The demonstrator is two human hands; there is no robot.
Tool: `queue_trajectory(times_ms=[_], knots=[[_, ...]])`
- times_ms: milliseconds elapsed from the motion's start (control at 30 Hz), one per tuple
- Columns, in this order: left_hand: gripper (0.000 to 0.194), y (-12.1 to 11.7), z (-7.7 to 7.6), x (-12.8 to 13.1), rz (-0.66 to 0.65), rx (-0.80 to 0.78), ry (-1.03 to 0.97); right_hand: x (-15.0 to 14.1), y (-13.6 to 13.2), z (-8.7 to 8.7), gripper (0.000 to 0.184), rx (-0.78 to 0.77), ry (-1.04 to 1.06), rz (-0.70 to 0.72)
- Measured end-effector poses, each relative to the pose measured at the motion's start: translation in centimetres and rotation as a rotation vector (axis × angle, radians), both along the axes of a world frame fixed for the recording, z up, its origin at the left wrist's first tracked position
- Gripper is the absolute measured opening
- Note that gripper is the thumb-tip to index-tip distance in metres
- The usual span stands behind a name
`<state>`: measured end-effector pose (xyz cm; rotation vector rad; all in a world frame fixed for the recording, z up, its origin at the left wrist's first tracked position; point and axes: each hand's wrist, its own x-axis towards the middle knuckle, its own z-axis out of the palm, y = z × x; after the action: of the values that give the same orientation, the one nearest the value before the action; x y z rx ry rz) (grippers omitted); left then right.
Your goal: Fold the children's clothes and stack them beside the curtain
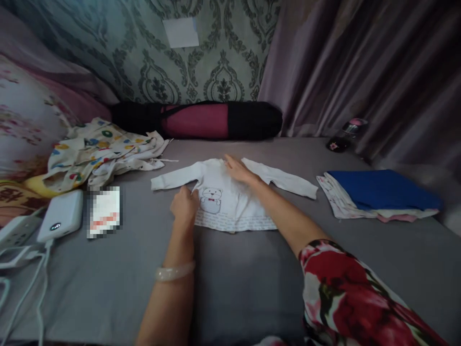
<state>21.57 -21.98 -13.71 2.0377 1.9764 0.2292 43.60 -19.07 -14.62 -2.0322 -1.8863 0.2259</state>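
Note:
A small white long-sleeved top point(248, 204) lies spread on the grey sheet, sleeves stretched out to both sides. A bear drawing with a red bow is on its front, and rows of small print run along the hem. My left hand point(185, 204) is closed at the top's left side edge, seemingly pinching the cloth there. Resting flat near the neckline, my right hand point(240, 170) has its fingers extended over the fabric. My right forearm covers part of the top's right half.
Folded clothes point(382, 190), blue on top, lie at right near a dark bottle point(340, 139). Patterned clothes point(108, 149) are heaped at left, above a white power bank point(61, 216) with cables. A black and maroon rolled bag point(196, 120) lies along the wall.

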Motion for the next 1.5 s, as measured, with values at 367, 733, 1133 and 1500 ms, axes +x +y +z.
queue_trajectory(times_ms=[367,733,1133,1500], knots=[[0.03,-2.7,-0.7,3.5,-0.534,0.382,-0.151,-1.9,-15.3,-1.6,0.058,-0.163,-0.168,0.051],[0.053,-4.3,-3.8,5.5,-0.897,0.204,-0.096,-3.8,-16.5,-1.9,0.06,-0.109,-0.19,-0.012],[0.049,-4.3,-4.4,5.6,-0.902,0.254,-0.023,-3.5,-16.9,-2.8,0.058,-0.015,-0.124,-0.065],[0.026,-3.6,-1.6,8.7,-0.902,0.316,0.071,4.4,-15.2,0.7,0.033,0.1,0.311,-0.134]])
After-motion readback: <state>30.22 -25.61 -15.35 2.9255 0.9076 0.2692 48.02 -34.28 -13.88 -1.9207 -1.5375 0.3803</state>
